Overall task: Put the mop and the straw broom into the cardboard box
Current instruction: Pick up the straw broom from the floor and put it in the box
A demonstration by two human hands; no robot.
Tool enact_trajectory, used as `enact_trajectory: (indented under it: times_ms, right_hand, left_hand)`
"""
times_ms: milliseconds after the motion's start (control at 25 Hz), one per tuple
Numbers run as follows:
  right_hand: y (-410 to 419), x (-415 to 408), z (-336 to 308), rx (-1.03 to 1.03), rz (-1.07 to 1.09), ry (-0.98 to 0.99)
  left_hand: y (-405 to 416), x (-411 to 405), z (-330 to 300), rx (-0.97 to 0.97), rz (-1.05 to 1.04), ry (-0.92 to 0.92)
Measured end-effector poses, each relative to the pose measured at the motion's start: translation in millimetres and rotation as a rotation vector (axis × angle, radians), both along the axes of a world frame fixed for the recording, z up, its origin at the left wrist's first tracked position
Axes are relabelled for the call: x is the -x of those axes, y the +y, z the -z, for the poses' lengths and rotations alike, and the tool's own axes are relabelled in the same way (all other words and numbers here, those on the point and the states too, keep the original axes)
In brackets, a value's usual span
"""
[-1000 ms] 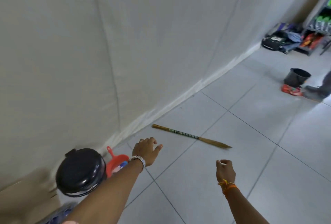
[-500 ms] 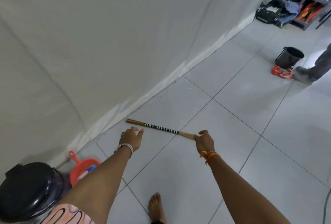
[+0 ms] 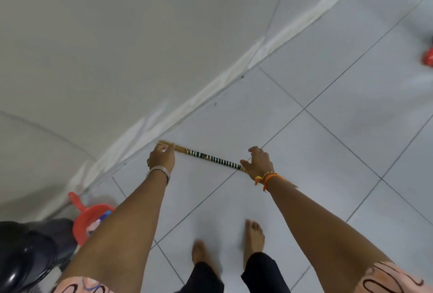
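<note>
The straw broom [image 3: 212, 158], a thin straw-coloured stick with a black-and-white wrapped band, lies on the white floor tiles close to the wall's foot. My left hand [image 3: 162, 157] pinches its left end. My right hand [image 3: 259, 163] is closed over its right part, thumb along the stick; a bit of straw shows past my wrist. Both arms reach down and forward. No mop or cardboard box shows in this view.
A red dustpan [image 3: 90, 221] and a shiny black bin [image 3: 25, 264] sit at the lower left by the wall. A white sheet-covered wall [image 3: 140, 46] runs along the left. Something red [image 3: 429, 57] lies at the right edge. My bare feet [image 3: 254, 234] stand below the broom.
I have bent closer over the broom. My left hand has moved from beside the stick onto its left end, and my right hand has closed on its right part.
</note>
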State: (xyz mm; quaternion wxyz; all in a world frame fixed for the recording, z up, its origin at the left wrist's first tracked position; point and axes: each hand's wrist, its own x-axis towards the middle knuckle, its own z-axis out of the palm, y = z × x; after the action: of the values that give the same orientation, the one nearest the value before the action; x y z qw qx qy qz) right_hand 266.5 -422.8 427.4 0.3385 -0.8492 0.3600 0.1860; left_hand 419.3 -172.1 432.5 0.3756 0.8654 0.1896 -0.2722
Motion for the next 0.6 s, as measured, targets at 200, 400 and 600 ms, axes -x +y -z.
enact_trajectory:
  times_ms: [200, 400, 600]
  right_hand:
    - [-2, -50, 185, -0.021, -0.069, 0.106]
    - [4, -60, 347, 0.006, -0.208, 0.189]
    - [-4, -65, 458, 0.132, -0.401, 0.195]
  left_hand:
    - [-20, -36, 199, 0.053, -0.226, 0.165]
    - [-32, -55, 350, 0.098, -0.358, 0.250]
    - [-50, -70, 461, 0.111, -0.553, 0.288]
